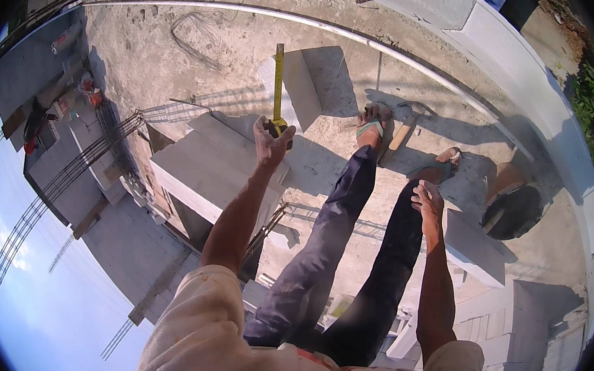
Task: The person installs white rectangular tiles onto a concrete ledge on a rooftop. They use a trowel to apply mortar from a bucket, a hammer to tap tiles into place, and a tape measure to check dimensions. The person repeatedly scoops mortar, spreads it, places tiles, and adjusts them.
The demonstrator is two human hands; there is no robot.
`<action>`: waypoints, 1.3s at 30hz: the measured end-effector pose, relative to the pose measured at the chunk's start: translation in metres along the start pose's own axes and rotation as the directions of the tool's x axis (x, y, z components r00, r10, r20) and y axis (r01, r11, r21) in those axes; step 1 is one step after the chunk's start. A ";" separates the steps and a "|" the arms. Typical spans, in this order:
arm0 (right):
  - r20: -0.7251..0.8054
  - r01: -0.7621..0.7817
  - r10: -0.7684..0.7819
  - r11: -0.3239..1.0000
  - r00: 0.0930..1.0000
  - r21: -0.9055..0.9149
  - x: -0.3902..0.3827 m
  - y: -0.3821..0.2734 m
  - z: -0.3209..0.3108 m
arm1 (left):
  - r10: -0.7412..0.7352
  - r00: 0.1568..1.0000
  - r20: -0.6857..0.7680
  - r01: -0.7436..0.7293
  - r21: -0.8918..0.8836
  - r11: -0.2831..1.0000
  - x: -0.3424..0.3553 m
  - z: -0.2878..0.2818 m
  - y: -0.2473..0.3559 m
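Note:
My left hand (272,143) is closed round a tape measure (278,88); its yellow blade sticks out, away from me, past a pale block (293,87) on the ground. Below that hand lies a stack of large pale blocks (204,172). My right hand (428,201) hangs over my right leg near the sandalled foot, fingers curled in; whether anything is in them I cannot make out. Beside my left foot a hammer (402,132) with a wooden handle lies on the concrete.
A round bucket (514,205) with dark contents stands at the right. A white pipe (340,30) curves along the floor before a low block wall (528,80). Bundled steel bars (64,185) jut out at the left beside a block wall (133,249). Loose wire (193,43) lies farther off.

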State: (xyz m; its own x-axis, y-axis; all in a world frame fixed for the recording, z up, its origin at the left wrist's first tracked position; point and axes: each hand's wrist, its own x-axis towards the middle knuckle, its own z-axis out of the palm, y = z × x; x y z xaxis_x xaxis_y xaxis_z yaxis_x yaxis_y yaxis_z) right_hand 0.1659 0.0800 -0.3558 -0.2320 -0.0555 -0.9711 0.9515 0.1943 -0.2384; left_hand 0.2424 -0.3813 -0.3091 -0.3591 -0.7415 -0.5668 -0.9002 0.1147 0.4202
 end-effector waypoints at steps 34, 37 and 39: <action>-0.476 -0.218 -0.136 0.758 0.869 -0.614 0.087 0.052 -0.346 | -0.307 0.778 0.547 -0.087 0.579 0.810 -0.287 0.013 0.158; -0.235 -0.056 -0.211 0.620 0.949 -0.783 0.056 0.059 -0.367 | -0.134 0.754 0.643 -0.489 0.685 0.540 -0.327 0.015 0.160; -0.473 -0.130 -0.171 0.832 0.864 -0.539 0.018 0.039 -0.346 | -0.085 0.773 0.629 -0.514 0.699 0.496 -0.342 0.017 0.156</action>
State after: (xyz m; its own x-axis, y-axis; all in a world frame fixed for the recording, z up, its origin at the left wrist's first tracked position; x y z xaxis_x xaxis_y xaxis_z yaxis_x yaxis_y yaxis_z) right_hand 0.1296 0.4251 -0.3851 -0.4592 0.3820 -0.8020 0.7131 0.6969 -0.0763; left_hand 0.2203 -0.0987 -0.0619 -0.3562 -0.1671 -0.9194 -0.4345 0.9007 0.0046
